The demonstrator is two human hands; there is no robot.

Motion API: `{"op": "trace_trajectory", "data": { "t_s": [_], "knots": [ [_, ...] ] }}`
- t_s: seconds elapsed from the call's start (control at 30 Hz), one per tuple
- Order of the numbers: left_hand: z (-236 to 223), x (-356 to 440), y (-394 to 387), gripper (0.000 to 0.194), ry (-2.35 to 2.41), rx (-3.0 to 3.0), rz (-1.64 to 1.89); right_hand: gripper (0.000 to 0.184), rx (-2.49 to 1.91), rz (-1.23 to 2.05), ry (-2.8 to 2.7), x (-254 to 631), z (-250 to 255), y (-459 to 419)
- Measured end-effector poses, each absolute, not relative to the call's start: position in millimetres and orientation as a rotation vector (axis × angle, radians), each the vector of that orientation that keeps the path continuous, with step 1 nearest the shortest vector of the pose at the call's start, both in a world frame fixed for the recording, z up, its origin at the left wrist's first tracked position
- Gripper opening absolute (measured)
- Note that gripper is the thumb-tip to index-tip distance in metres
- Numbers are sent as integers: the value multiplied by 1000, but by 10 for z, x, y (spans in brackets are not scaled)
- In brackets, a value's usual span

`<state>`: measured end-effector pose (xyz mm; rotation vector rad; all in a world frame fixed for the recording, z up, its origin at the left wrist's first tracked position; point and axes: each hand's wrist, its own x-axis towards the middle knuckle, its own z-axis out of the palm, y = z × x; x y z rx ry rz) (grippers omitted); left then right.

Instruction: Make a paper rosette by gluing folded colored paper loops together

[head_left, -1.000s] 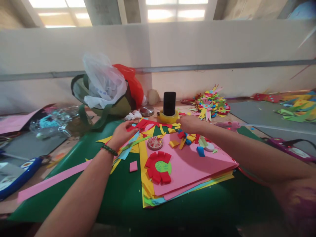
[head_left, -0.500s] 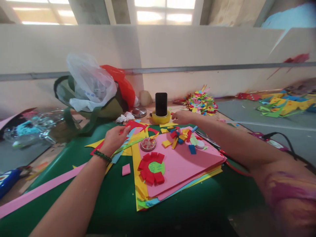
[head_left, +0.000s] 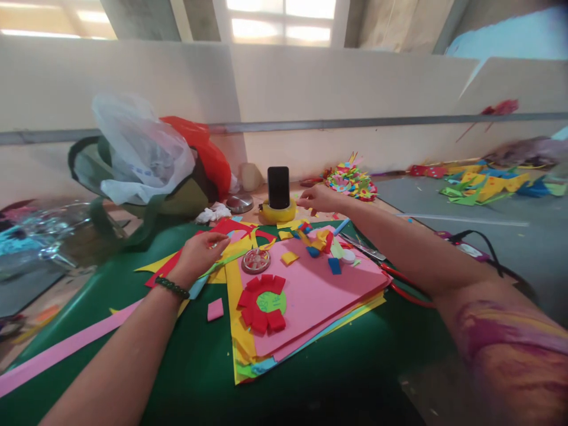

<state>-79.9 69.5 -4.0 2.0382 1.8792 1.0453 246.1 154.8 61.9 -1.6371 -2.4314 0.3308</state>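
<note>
My left hand (head_left: 197, 254), with a dark green bead bracelet (head_left: 172, 287), hovers over red and yellow foam scraps (head_left: 228, 226). Its fingers are loosely curved with a small gap to the thumb. My right hand (head_left: 323, 199) reaches to the far side, beside a yellow tape roll (head_left: 279, 212) that props up a phone (head_left: 278, 187). Its fingertips are pinched, and whatever they hold is too small to tell. Between my arms, a red petal ring around a green disc (head_left: 266, 303) lies on pink foam sheets (head_left: 319, 307). A round tin (head_left: 255, 260) sits above it.
Red-handled scissors (head_left: 373, 254) lie right of the sheets, by a white disc (head_left: 348, 256) and small colored pieces. A bag with plastic (head_left: 146, 160) stands far left. A pile of foam flowers (head_left: 350, 180) sits at the back right. A pink strip (head_left: 75, 343) crosses the left.
The view has turned slightly right, so things sit further left. My left fingers have come off the red scrap. Several small colored pieces have shifted; my right hand stays by the tape.
</note>
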Motion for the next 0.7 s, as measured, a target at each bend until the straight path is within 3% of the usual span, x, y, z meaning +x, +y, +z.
{"op": "trace_trajectory", "data": {
  "t_s": [0.17,0.3,0.47,0.63,0.7],
  "knots": [
    [-30,-812,695,32,1893,1976,1077,36,-1636,195,-2392,2405,608,1349],
    [-21,-860,718,38,1844,1845,1243,22,-1709,503,-2947,2370,597,1102],
    [17,-967,809,45,1606,1288,1734,27,-1761,-224,-2730,2330,696,725],
    [108,-1196,845,54,1488,968,1900,19,-1301,-202,-2959,2088,670,-45],
    [148,-1258,821,51,1453,851,1984,14,-756,-147,-3125,1956,505,-360]
  ]
}}
